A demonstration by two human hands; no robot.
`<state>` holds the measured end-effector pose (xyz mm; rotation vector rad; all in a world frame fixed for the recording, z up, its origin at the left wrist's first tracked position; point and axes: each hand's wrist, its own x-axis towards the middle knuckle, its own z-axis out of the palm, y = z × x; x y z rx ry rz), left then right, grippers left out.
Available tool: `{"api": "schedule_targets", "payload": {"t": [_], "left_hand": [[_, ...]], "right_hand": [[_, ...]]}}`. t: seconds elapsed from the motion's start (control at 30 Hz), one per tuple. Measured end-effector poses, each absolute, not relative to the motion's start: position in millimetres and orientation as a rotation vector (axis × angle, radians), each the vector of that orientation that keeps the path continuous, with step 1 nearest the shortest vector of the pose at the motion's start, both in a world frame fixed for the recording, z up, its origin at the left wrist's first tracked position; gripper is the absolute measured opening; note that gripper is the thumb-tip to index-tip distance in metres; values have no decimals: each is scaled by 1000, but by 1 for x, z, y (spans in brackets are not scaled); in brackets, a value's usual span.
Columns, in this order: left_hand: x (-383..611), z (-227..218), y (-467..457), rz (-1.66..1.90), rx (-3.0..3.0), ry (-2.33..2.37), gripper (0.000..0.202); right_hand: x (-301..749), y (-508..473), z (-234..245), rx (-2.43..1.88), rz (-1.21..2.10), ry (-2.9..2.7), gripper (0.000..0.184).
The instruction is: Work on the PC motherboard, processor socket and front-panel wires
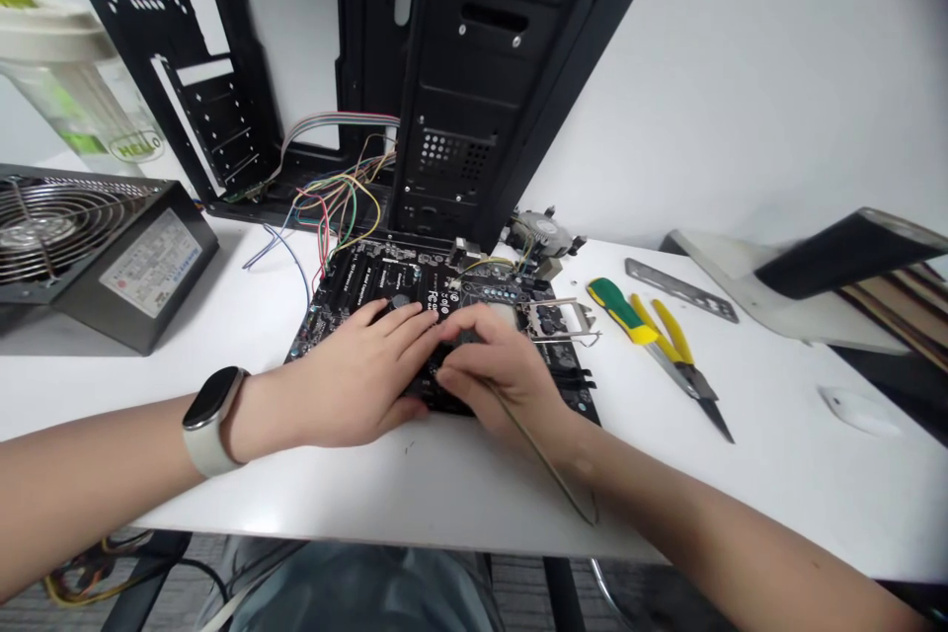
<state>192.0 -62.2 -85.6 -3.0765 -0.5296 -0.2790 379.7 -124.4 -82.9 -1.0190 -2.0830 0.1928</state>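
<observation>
Motherboard (355,281) lies outside the case (474,69), work seemingly midway; left hand (362,370) rests open on it; right hand (493,360) pinches a thin tool (548,464).

Black motherboard (354,282) flat on table (777,459); thin metal tool (549,463) angled.

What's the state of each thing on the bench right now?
Motherboard: flat on the table, outside the case.
CPU socket frame: looks lifted open.
PC case: upright, side open.
Power supply: on the table, not mounted.
Left hand: flat on the motherboard, holding nothing.
Right hand: closed on a thin tool.
Pliers: lying shut, untouched.
</observation>
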Motion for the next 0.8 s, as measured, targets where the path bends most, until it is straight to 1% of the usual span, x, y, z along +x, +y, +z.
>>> {"api": "schedule_targets", "payload": {"t": [0.13, 0.27, 0.33, 0.37, 0.43, 0.47, 0.53, 0.7, 0.77, 0.8], "left_hand": [[191, -86, -62, -264, -3068, -530, 67], [190, -86, -61, -259, -3068, -543, 65], [190, -86, -60, -249, -3055, -554, 64], [189, -86, -60, -241, -3050, -556, 63], [189, -87, -60, -230, -3040, -557, 64], [189, -87, -60, -227, -3034, -557, 64], [189, -88, -60, -223, -3019, -564, 64], [189, -91, -58, -268, -2989, -556, 61], [189, -93, -57, -307, -2981, -545, 60], [188, -93, -57, -321, -2978, -540, 60]], "right_hand": [[380, -126, -77, -1003, 187, -2029, 18], [403, -126, -50, -1057, 141, -1908, 16], [433, -126, -27, -1077, 14, -1663, 20], [451, -126, -16, -963, -123, -1516, 18], [494, -131, 8, -845, -314, -1388, 16], [515, -135, 18, -884, -404, -1355, 19], [554, -146, 38, -1148, -492, -1327, 21], [624, -161, 77, -2200, -338, -1127, 8], [645, -150, 84, -2428, -340, -1216, 10], [654, -142, 83, -2545, -362, -1249, 15]]}}
